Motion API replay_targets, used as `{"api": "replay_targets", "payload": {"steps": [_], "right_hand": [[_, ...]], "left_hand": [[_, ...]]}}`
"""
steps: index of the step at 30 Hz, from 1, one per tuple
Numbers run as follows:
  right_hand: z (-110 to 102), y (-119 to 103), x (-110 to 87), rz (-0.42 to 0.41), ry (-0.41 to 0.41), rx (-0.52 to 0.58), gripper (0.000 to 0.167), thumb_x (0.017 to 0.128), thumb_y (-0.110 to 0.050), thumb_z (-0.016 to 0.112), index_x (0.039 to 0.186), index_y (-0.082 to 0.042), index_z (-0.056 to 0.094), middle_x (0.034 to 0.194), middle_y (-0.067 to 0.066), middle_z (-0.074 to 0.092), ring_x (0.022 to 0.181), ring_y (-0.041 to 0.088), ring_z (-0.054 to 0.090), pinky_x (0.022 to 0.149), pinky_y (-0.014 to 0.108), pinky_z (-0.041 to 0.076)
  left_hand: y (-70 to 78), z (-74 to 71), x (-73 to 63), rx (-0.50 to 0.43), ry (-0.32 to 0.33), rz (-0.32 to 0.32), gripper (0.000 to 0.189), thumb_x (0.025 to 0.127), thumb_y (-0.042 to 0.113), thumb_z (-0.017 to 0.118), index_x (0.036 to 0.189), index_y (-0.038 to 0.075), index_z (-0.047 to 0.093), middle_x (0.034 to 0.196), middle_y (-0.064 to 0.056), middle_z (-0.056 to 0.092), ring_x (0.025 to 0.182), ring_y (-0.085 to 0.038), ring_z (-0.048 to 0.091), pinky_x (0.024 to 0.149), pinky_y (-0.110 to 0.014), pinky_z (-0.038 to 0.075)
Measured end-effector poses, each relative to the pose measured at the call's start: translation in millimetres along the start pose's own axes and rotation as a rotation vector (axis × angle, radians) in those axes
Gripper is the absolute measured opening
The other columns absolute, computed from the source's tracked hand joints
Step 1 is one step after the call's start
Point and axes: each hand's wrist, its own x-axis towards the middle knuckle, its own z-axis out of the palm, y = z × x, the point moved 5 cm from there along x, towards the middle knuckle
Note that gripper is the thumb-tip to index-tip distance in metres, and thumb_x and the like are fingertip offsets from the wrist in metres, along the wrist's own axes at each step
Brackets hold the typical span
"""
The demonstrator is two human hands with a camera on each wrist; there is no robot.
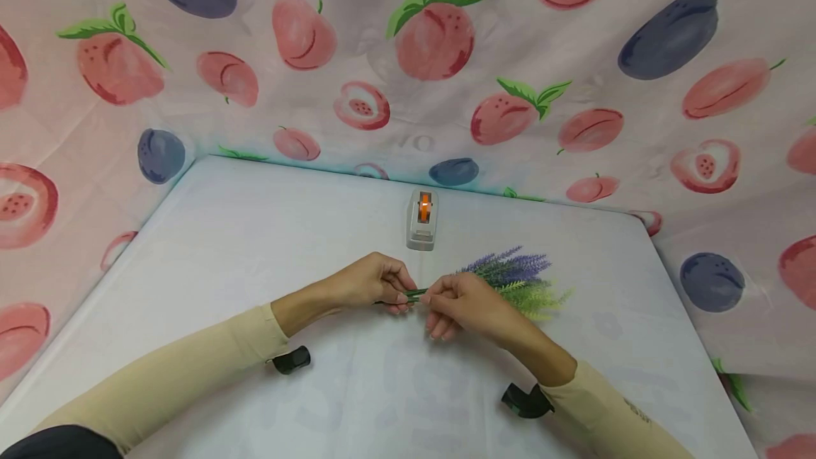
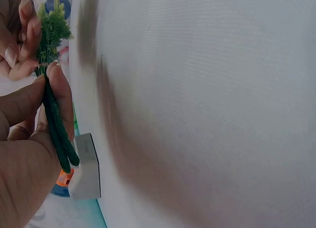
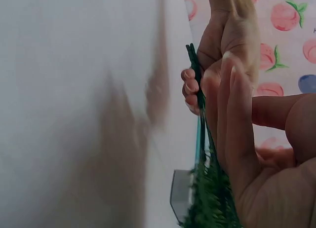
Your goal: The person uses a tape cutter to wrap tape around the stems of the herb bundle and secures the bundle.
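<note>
A bunch of artificial lavender (image 1: 510,268), with purple and yellow-green sprigs, lies to the right of both hands, partly behind the right one. Its dark green stems (image 2: 57,122) run leftward into my left hand (image 1: 372,282). Thumb and fingers of that hand pinch them, and the stem ends stick out past the grip in the left wrist view. My right hand (image 1: 468,307) is at the stems between the left hand and the blooms. Its thumb and index finger come together there, other fingers nearly straight in the right wrist view; I cannot tell what they pinch.
A grey tape dispenser (image 1: 421,222) with an orange core stands on the white table (image 1: 287,218) behind the hands. Fruit-patterned cloth (image 1: 357,41) hangs along the table's back and sides. Black wrist mounts (image 1: 528,401) sit under both forearms.
</note>
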Motion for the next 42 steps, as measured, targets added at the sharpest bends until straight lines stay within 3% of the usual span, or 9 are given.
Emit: {"api": "replay_targets", "payload": {"steps": [4, 12, 18, 22, 27, 33, 37, 42], "right_hand": [[-3.3, -5.5, 0.3, -0.060, 0.053, -0.048, 0.022, 0.100, -0.014, 0.065, 0.109, 0.006, 0.066, 0.080, 0.014, 0.073, 0.068, 0.026, 0.073, 0.065, 0.045, 0.061], [-4.3, -6.4, 5.1, -0.078, 0.034, -0.045, 0.024, 0.103, -0.012, 0.059, 0.106, 0.009, 0.069, 0.085, 0.013, 0.073, 0.075, 0.022, 0.074, 0.073, 0.043, 0.061], [-5.1, -6.3, 8.4, -0.086, 0.024, -0.012, 0.028, 0.107, -0.010, 0.051, 0.109, 0.011, 0.069, 0.091, 0.015, 0.075, 0.085, 0.030, 0.075, 0.081, 0.045, 0.060], [-6.9, -5.4, 9.2, -0.085, 0.036, -0.047, 0.022, 0.103, -0.008, 0.057, 0.110, 0.008, 0.070, 0.091, 0.013, 0.076, 0.089, 0.034, 0.075, 0.082, 0.045, 0.060], [-8.2, -9.6, 10.1, -0.140, 0.117, -0.221, 0.012, 0.094, -0.005, 0.066, 0.102, 0.001, 0.074, 0.081, 0.009, 0.075, 0.075, 0.029, 0.074, 0.068, 0.040, 0.060], [-7.1, -21.1, 9.3, -0.282, 0.274, -0.559, 0.006, 0.093, -0.012, 0.074, 0.095, -0.012, 0.079, 0.084, -0.001, 0.071, 0.052, 0.007, 0.061, 0.052, 0.025, 0.050], [-5.0, -27.1, 9.7, -0.358, 0.350, -0.737, 0.004, 0.089, -0.013, 0.079, 0.093, -0.015, 0.081, 0.083, -0.007, 0.067, 0.060, 0.001, 0.055, 0.055, 0.022, 0.046], [-3.1, -27.9, 12.3, -0.353, 0.387, -0.805, 0.006, 0.087, -0.015, 0.081, 0.093, -0.016, 0.083, 0.082, -0.008, 0.066, 0.069, 0.006, 0.057, 0.058, 0.023, 0.045]], "left_hand": [[-0.5, 0.1, -0.2, -0.002, -0.004, 0.004, 0.015, 0.093, -0.012, 0.060, 0.106, -0.009, 0.068, 0.094, -0.024, 0.074, 0.076, -0.019, 0.070, 0.076, -0.039, 0.061], [-0.2, -0.1, -0.3, 0.007, -0.006, 0.009, 0.016, 0.092, -0.013, 0.059, 0.106, -0.010, 0.067, 0.090, -0.018, 0.074, 0.077, -0.019, 0.070, 0.077, -0.039, 0.061], [-0.3, -1.4, -0.7, 0.021, 0.004, 0.000, 0.016, 0.092, -0.013, 0.060, 0.105, -0.009, 0.068, 0.090, -0.018, 0.074, 0.078, -0.019, 0.071, 0.076, -0.038, 0.061], [-1.7, -1.9, -0.5, 0.017, 0.006, -0.004, 0.017, 0.092, -0.014, 0.059, 0.106, -0.009, 0.068, 0.091, -0.019, 0.074, 0.077, -0.019, 0.071, 0.077, -0.039, 0.061], [-1.7, -1.6, -0.6, 0.007, -0.002, -0.003, 0.017, 0.091, -0.014, 0.060, 0.106, -0.009, 0.068, 0.091, -0.020, 0.074, 0.077, -0.020, 0.071, 0.077, -0.040, 0.061], [-1.7, -1.4, 0.3, 0.036, 0.000, 0.002, 0.019, 0.090, -0.014, 0.061, 0.105, -0.008, 0.070, 0.089, -0.015, 0.075, 0.076, -0.017, 0.069, 0.076, -0.039, 0.060], [-1.4, -0.7, 0.6, 0.043, -0.002, 0.006, 0.021, 0.089, -0.016, 0.059, 0.106, -0.008, 0.069, 0.089, -0.015, 0.074, 0.077, -0.017, 0.069, 0.077, -0.040, 0.060], [-1.6, -0.6, 0.4, 0.037, -0.005, 0.008, 0.022, 0.090, -0.017, 0.057, 0.107, -0.009, 0.069, 0.093, -0.020, 0.074, 0.079, -0.021, 0.070, 0.078, -0.041, 0.060]]}}
